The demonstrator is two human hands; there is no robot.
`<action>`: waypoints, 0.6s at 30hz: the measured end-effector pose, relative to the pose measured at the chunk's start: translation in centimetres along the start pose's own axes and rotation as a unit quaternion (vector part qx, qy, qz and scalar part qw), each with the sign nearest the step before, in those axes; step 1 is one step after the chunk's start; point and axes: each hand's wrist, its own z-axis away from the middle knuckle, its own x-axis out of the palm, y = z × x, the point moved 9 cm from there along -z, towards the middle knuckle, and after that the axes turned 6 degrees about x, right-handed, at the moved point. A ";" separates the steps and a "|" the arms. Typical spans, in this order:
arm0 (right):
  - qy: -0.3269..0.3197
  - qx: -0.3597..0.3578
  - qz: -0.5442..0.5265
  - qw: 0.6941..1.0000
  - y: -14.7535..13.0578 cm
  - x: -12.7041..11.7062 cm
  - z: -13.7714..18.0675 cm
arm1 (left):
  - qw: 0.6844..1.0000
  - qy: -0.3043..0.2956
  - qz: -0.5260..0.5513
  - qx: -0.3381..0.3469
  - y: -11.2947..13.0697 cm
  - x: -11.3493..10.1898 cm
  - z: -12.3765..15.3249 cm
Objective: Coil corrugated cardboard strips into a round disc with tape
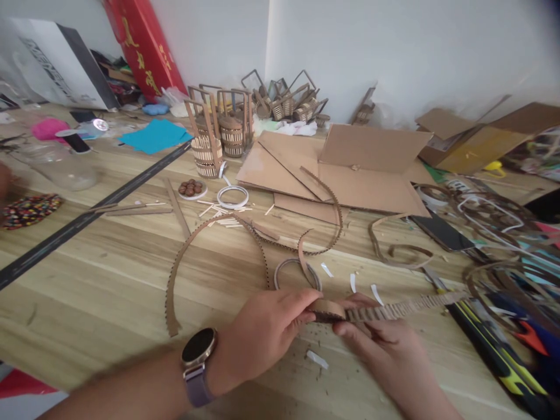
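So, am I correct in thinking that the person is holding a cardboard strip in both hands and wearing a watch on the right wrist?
Not quite: the head view shows the watch on the wrist of the left hand, not the right. The cardboard strip is indeed in both hands.

A white bag (pixel 56 64) stands at the back left, near a leaning red bag (pixel 146 44) with yellow lettering. In front lie bright blue sheets (pixel 155 136) and a black spool (pixel 77 142), near a clear jar (pixel 65 167) and a multicoloured beaded piece (pixel 32 210).
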 end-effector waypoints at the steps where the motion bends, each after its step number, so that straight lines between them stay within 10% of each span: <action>1: -0.008 -0.010 0.009 1.000 -0.2 0.0 -0.1 | 1.000 -0.005 -0.004 -0.001 0.0 0.1 0.0; 18: -0.016 -0.041 0.047 0.998 -0.7 0.3 -0.1 | 0.995 -0.068 -0.066 0.024 -0.1 1.3 0.3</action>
